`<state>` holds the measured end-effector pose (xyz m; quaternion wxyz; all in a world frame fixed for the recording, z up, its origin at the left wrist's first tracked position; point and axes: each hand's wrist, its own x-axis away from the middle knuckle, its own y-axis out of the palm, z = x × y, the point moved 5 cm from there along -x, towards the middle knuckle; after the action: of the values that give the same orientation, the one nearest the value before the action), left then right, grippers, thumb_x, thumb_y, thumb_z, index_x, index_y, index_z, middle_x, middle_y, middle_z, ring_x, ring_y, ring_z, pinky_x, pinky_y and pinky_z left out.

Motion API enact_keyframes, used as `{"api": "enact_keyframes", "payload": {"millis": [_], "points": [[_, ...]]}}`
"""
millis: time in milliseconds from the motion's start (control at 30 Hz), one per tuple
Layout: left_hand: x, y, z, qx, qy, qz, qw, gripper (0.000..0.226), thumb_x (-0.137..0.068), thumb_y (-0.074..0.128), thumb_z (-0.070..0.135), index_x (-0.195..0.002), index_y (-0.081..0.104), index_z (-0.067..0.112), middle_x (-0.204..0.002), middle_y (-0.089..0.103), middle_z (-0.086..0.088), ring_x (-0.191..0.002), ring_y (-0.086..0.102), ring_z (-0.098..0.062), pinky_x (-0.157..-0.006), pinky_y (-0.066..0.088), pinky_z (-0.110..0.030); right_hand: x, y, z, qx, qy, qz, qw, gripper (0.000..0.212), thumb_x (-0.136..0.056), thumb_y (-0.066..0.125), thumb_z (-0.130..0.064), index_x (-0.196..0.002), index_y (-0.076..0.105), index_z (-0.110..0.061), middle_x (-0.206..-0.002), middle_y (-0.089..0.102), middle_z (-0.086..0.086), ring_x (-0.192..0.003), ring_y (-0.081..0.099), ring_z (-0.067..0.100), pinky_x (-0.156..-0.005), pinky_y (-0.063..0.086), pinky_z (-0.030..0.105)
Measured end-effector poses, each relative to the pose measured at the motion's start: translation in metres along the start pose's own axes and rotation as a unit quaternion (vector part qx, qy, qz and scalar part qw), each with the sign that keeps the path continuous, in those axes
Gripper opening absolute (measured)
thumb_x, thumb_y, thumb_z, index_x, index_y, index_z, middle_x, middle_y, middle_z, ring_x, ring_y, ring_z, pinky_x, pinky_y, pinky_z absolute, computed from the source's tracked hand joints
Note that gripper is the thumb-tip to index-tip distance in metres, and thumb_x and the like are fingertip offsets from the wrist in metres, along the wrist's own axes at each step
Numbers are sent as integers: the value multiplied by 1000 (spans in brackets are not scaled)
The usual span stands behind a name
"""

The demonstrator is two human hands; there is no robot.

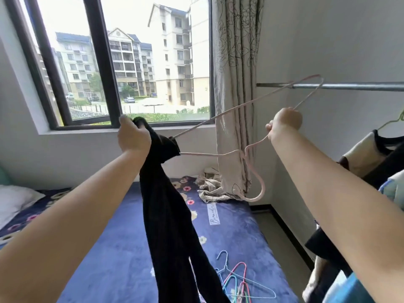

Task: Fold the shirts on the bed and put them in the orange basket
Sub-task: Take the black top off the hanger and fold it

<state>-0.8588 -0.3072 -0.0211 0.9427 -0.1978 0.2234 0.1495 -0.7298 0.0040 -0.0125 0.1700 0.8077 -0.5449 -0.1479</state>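
A: Anything readable?
B: Only a white label (pixel 212 213) on the bed (pixel 113 248), script lettering, too blurred to make out.
A: Far left?
B: White pillow (pixel 15 200) at the bed's edge, blue floral bedspread under both arms.
A: Left hand (pixel 133 136)?
B: Raised in front of the window (pixel 122 62), fingers clenched round the top of a black shirt (pixel 168 215). Shirt hanging straight down from the grip, bunched, its lower end out of view at the bottom edge, above the bed rather than on it.
A: And the hanger?
B: Pink wire hanger (pixel 240 154) stretched between the two hands, one end still inside the black shirt just beside the left hand, hook dangling down in front of the curtain (pixel 236 62).
A: Right hand (pixel 284 121)?
B: Fist closed on the hanger's wire, just below the metal rail (pixel 349 86).
A: On the bed further right?
B: Crumpled patterned cloth (pixel 209 186) at the curtain's foot; loose pile of coloured wire hangers (pixel 238 285) near the bottom, beside the hanging shirt.
A: Far right?
B: Garments on a rack (pixel 371 154), partly hidden by the right arm.
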Motion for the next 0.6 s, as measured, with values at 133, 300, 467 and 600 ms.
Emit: {"api": "enact_keyframes", "payload": {"millis": [133, 300, 467, 600], "points": [[3, -17, 24, 54, 105, 94, 989, 15, -98, 41, 14, -95, 27, 9, -84, 43, -6, -81, 44, -20, -69, 34, -27, -8, -31, 39, -12, 69, 40, 997, 34, -98, 29, -9, -65, 31, -15, -69, 41, 2, -51, 38, 12, -43, 34, 22], [1, -16, 15, 52, 126, 31, 990, 13, -97, 42, 12, -95, 29, 9, -96, 47, -16, -91, 50, -26, -72, 34, -25, -6, -83, 90, 5, 156, 159, 975, 19, -95, 29, 0, -89, 44, -10, -72, 38, 0, -56, 34, 14, -43, 27, 26], [29, 19, -20, 45, 56, -131, 989, 7, -98, 41, 14, -102, 41, 8, -87, 44, -7, -85, 42, -21, -70, 33, -29, -3, -94, 127, 119, 83, 177, 973, 21, -99, 29, -14, -106, 48, -9, -89, 54, 14, -58, 43, 22, -47, 33, 27], [53, 34, -61, 67, 0, -179, 982, 17, -98, 41, 16, -82, 35, 14, -71, 36, 1, -64, 36, -13, -55, 31, -26, 15, -77, 182, 255, 69, 43, 964, 30, -98, 26, -19, -70, 38, -13, -72, 44, 11, -52, 36, 17, -40, 29, 24]]}}
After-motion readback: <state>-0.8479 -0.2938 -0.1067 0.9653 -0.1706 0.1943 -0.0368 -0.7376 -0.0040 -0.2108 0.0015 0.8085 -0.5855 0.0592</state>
